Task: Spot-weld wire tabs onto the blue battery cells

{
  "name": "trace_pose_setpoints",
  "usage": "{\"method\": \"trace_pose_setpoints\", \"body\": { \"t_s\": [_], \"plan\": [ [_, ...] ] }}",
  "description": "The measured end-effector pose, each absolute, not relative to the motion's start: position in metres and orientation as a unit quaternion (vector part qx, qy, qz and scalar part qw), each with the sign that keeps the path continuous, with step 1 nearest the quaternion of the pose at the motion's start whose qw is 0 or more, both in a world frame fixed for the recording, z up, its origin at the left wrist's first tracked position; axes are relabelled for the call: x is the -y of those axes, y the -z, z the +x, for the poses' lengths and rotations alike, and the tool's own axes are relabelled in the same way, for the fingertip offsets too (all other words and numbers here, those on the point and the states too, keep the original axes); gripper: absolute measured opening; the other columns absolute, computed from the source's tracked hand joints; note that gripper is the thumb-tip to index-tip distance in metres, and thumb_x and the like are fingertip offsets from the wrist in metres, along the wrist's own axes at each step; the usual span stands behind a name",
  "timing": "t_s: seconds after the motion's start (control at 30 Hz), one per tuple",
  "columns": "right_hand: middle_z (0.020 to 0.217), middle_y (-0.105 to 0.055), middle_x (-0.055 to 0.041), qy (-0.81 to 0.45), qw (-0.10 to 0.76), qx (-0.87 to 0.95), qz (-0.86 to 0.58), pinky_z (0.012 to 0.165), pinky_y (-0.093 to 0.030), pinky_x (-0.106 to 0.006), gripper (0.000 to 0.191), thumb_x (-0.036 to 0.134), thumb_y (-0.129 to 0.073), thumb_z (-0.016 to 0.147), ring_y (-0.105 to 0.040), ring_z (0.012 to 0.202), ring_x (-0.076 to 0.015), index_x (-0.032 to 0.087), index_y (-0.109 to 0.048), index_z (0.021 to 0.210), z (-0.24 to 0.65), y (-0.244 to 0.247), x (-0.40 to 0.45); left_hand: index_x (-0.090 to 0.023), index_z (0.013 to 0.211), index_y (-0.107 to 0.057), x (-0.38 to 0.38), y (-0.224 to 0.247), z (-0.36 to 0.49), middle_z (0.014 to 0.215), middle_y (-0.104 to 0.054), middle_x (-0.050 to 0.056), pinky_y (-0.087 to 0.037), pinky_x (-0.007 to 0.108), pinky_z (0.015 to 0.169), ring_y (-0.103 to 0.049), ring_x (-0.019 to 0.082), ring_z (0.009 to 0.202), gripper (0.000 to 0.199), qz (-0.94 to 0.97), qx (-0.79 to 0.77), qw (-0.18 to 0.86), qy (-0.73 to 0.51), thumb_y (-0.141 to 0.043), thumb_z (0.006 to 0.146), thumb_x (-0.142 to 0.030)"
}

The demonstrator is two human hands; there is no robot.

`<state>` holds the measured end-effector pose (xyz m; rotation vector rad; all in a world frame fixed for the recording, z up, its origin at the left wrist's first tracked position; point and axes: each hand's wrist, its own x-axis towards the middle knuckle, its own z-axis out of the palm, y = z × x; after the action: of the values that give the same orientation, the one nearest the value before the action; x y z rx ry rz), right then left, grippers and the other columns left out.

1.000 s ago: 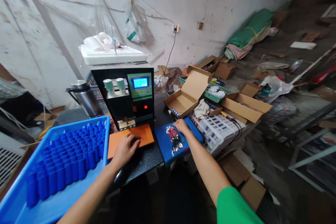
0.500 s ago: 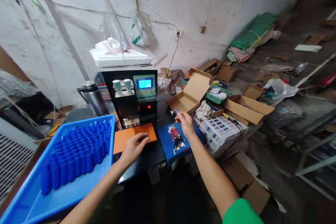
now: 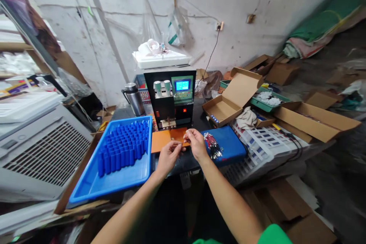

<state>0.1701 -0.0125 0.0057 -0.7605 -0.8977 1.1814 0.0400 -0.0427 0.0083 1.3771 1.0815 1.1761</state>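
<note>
My left hand [image 3: 168, 156] and my right hand [image 3: 196, 144] meet in front of an orange board [image 3: 160, 141]. Fingertips of both are pinched on a thin reddish wire [image 3: 184, 140], whose ends are mostly hidden by the fingers. Behind them stands a black machine [image 3: 183, 112] with a lit blue display [image 3: 182, 85] and a small metal head [image 3: 168, 122] above the board. To the right of my right hand, a bunch of red and black wires [image 3: 213, 145] with white connectors and shiny ends lies on a blue cloth-like pad [image 3: 231, 143].
At left, a blue tray [image 3: 131, 173] holds many upright blue cylinders [image 3: 122, 148]. A steel jug [image 3: 134, 99] stands behind it. Right of the machine are an open cardboard box [image 3: 225, 108], a green tray [image 3: 267, 101] of white pieces and a white plastic basket [image 3: 254, 146].
My right hand has come left from over the wire bunch to meet my left hand, which now pinches too. The view has swung left.
</note>
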Motion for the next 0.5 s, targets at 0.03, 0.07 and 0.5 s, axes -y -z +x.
{"method": "trace_pose_setpoints", "body": {
  "t_s": [0.03, 0.07, 0.5],
  "plan": [
    [0.073, -0.06, 0.0006, -0.522, 0.665, 0.409, -0.344, 0.06, -0.047, -0.024, 0.027, 0.045, -0.068, 0.08, -0.055, 0.061, -0.0112, 0.019, -0.059, 0.081, 0.169, -0.005, 0.013, -0.017, 0.085, -0.061, 0.044, -0.008, 0.036, 0.07, -0.07, 0.003, -0.046, 0.025, 0.057, -0.06, 0.014, 0.059, 0.034, 0.562, -0.445, 0.499, -0.486, -0.065, 0.079, -0.05],
    [0.074, -0.06, 0.0003, -0.519, 0.654, 0.425, -0.349, 0.06, -0.047, -0.024, 0.027, 0.045, -0.067, 0.08, -0.056, 0.063, -0.012, 0.019, -0.059, 0.082, 0.168, -0.004, 0.015, -0.018, 0.085, -0.059, 0.045, -0.007, 0.033, 0.071, -0.07, 0.003, -0.047, 0.026, 0.059, -0.061, 0.014, 0.061, 0.034, 0.561, -0.445, 0.499, -0.487, -0.064, 0.08, -0.051],
    [0.07, -0.062, -0.0007, -0.479, 0.513, 0.601, -0.383, 0.066, -0.046, -0.029, 0.02, 0.038, -0.067, 0.076, -0.057, 0.066, -0.016, 0.019, -0.064, 0.073, 0.154, 0.007, 0.037, -0.018, 0.091, -0.061, 0.068, 0.002, -0.02, 0.083, -0.07, 0.004, -0.05, 0.029, 0.073, -0.065, 0.017, 0.077, 0.025, 0.655, -0.483, 0.368, -0.45, -0.051, 0.092, -0.041]
  ]
}}
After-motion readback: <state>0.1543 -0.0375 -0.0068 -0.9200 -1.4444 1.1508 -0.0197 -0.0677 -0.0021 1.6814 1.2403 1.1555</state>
